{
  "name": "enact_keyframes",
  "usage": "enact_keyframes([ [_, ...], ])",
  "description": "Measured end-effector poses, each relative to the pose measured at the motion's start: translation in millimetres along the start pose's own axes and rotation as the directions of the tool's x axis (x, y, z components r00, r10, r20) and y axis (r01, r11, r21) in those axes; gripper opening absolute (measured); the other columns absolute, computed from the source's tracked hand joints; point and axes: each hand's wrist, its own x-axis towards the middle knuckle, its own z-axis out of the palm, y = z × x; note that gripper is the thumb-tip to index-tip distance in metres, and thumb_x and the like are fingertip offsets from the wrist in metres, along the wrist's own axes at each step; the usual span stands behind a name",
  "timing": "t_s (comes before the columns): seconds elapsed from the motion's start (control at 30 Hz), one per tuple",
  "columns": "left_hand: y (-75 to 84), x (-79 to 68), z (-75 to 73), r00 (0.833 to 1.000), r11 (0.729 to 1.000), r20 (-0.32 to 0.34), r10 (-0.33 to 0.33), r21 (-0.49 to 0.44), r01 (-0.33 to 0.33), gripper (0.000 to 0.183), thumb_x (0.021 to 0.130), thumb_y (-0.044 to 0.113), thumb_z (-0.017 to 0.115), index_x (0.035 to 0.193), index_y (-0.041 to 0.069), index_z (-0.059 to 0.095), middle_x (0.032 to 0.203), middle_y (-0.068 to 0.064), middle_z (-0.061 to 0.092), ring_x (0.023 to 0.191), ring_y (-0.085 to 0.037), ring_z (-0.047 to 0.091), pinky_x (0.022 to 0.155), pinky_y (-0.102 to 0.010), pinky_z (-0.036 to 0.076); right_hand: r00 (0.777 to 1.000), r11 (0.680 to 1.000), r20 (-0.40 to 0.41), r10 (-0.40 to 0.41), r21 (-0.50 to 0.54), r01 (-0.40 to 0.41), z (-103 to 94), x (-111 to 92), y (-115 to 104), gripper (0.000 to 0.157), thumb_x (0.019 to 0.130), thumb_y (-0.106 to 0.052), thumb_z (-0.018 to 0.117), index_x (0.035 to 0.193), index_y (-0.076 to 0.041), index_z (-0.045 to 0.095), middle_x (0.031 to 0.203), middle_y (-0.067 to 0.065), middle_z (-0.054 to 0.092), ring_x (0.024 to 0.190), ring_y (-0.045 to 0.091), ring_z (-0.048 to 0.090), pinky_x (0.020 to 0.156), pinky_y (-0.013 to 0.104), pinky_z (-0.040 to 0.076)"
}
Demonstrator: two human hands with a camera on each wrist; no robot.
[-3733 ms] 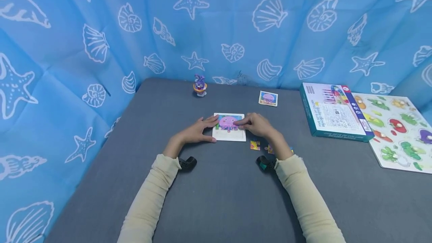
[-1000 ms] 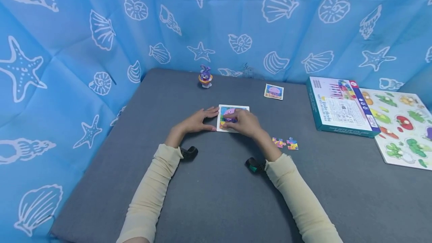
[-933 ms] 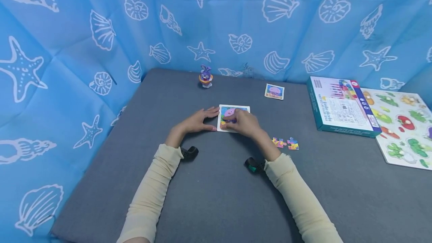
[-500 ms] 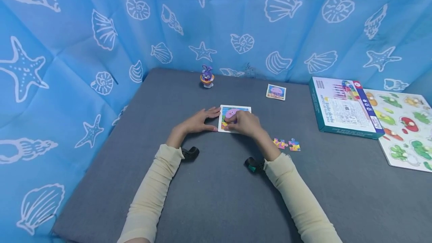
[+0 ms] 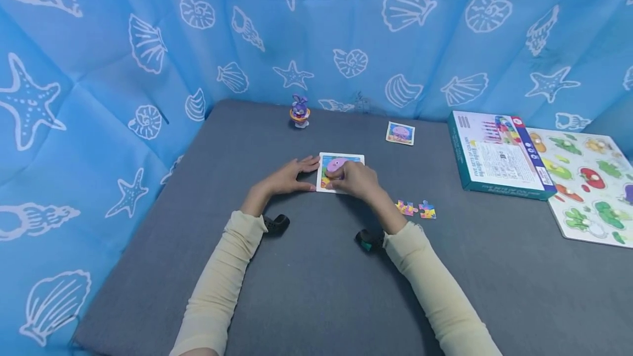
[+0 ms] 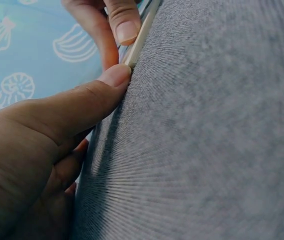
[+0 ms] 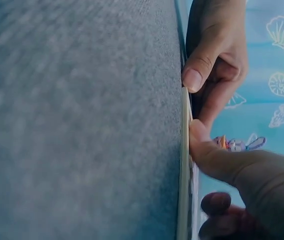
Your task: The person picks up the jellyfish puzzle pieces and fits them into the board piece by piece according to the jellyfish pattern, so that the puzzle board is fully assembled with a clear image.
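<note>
A small jigsaw board (image 5: 341,155) with a white rim and a pink sea-creature picture lies flat on the grey table. My left hand (image 5: 288,176) braces its left side, fingers stretched at the far part and thumb at the near corner; in the left wrist view that thumb (image 6: 116,76) presses the pale board edge. Over the picture's lower part is my right hand (image 5: 358,180), thumb and forefinger bent close together at a puzzle piece mostly hidden beneath them. In the right wrist view the right thumb (image 7: 199,132) touches the board's near edge. Two loose puzzle pieces (image 5: 427,210) lie beside my right forearm.
A picture card (image 5: 400,133) with the same creature lies behind the board to the right. At the back stands a purple rabbit figure (image 5: 299,112). A teal-sided box (image 5: 501,155) overlaps a vegetable puzzle board (image 5: 590,196) on the right. A blue shell-print curtain (image 5: 346,32) hangs behind.
Since the oldest frame, one of the three loose pieces has left the table, and my right hand has moved left and nearer over the picture. In the last second the fingers barely shift.
</note>
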Motion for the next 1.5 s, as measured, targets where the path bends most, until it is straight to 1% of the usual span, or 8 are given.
enact_keyframes([
  [0.4, 4.9, 0.9, 0.4, 1.000, 1.000, -0.012, 0.001, -0.005, -0.001, 0.076, 0.082, 0.028, 0.069, 0.144, 0.007, 0.030, 0.153, -0.008, 0.020, 0.142, -0.024, 0.014, 0.116, -0.045, 0.005, 0.994, 0.995, -0.109, -0.017, 0.094, 0.028, -35.8, -51.1, 56.0, 0.036, 0.082, -0.031, 0.069, 0.114, -0.016, 0.067, 0.063, 0.002, 0.038, 0.053, 0.014, 0.032, 0.046, 0.026, 0.026],
  [0.57, 3.0, 0.1, -1.4, 1.000, 1.000, -0.028, -0.001, -0.019, 0.000, 0.084, 0.079, 0.030, 0.072, 0.145, 0.007, 0.026, 0.154, -0.009, 0.018, 0.142, -0.026, 0.015, 0.116, -0.046, 0.006, 0.998, 0.994, -0.066, 0.006, 0.106, 0.001, -51.2, -78.1, 85.6, 0.038, 0.081, -0.031, 0.069, 0.113, -0.010, 0.068, 0.069, 0.009, 0.048, 0.052, 0.012, 0.032, 0.046, 0.025, 0.029],
  [0.67, 1.7, 1.5, -0.5, 1.000, 1.000, -0.026, 0.018, -0.025, -0.019, 0.082, 0.079, 0.029, 0.071, 0.145, 0.007, 0.027, 0.154, -0.008, 0.016, 0.142, -0.025, 0.015, 0.116, -0.047, 0.005, 1.000, 0.993, -0.018, 0.018, 0.115, -0.016, -56.1, -91.7, 100.0, 0.041, 0.080, -0.031, 0.071, 0.114, -0.008, 0.067, 0.100, 0.024, 0.060, 0.052, 0.011, 0.035, 0.047, 0.025, 0.033],
  [0.73, 2.3, 2.4, 0.7, 0.999, 0.999, -0.017, 0.033, -0.028, -0.033, 0.081, 0.080, 0.028, 0.071, 0.144, 0.006, 0.027, 0.154, -0.008, 0.016, 0.142, -0.025, 0.014, 0.116, -0.048, 0.005, 1.000, 0.994, 0.012, 0.021, 0.109, -0.022, -58.5, -100.1, 107.1, 0.043, 0.079, -0.031, 0.072, 0.115, -0.010, 0.066, 0.123, 0.031, 0.053, 0.066, 0.020, 0.056, 0.056, 0.028, 0.040],
  [0.9, 6.2, 3.8, 3.2, 0.999, 0.999, 0.011, 0.041, -0.032, -0.041, 0.075, 0.082, 0.027, 0.068, 0.143, 0.007, 0.030, 0.154, -0.007, 0.018, 0.143, -0.025, 0.013, 0.115, -0.050, 0.002, 0.999, 0.997, 0.034, 0.013, 0.069, -0.015, -59.7, -113.4, 118.1, 0.044, 0.077, -0.028, 0.074, 0.118, -0.014, 0.065, 0.103, 0.020, 0.062, 0.085, 0.028, 0.056, 0.065, 0.030, 0.037],
  [0.97, 7.4, 5.0, 4.1, 0.999, 0.999, 0.018, 0.043, -0.032, -0.043, 0.074, 0.083, 0.027, 0.068, 0.143, 0.007, 0.031, 0.154, -0.007, 0.019, 0.143, -0.025, 0.013, 0.115, -0.049, 0.002, 1.000, 0.997, 0.021, 0.013, 0.070, -0.015, -58.5, -114.9, 121.0, 0.042, 0.077, -0.026, 0.074, 0.116, -0.015, 0.066, 0.087, 0.012, 0.059, 0.067, 0.018, 0.040, 0.057, 0.027, 0.031],
  [1.23, 6.6, 5.2, 4.7, 0.998, 0.998, 0.022, 0.056, -0.039, -0.055, 0.071, 0.083, 0.026, 0.067, 0.142, 0.007, 0.033, 0.153, -0.007, 0.020, 0.142, -0.024, 0.015, 0.115, -0.049, 0.003, 0.999, 0.975, -0.008, -0.033, 0.221, 0.034, -53.9, -104.7, 127.6, 0.031, 0.078, -0.017, 0.073, 0.107, -0.007, 0.070, 0.067, 0.004, 0.047, 0.054, 0.007, 0.040, 0.048, 0.020, 0.041],
  [1.5, 6.8, 5.5, 3.9, 0.998, 0.998, 0.025, 0.052, -0.046, -0.051, 0.070, 0.083, 0.025, 0.067, 0.142, 0.007, 0.034, 0.153, -0.007, 0.020, 0.142, -0.023, 0.015, 0.116, -0.048, 0.002, 0.999, 0.987, -0.042, -0.023, 0.161, 0.030, -51.8, -93.1, 121.9, 0.028, 0.079, -0.022, 0.073, 0.103, -0.009, 0.072, 0.095, 0.022, 0.063, 0.077, 0.030, 0.052, 0.059, 0.035, 0.043],
])
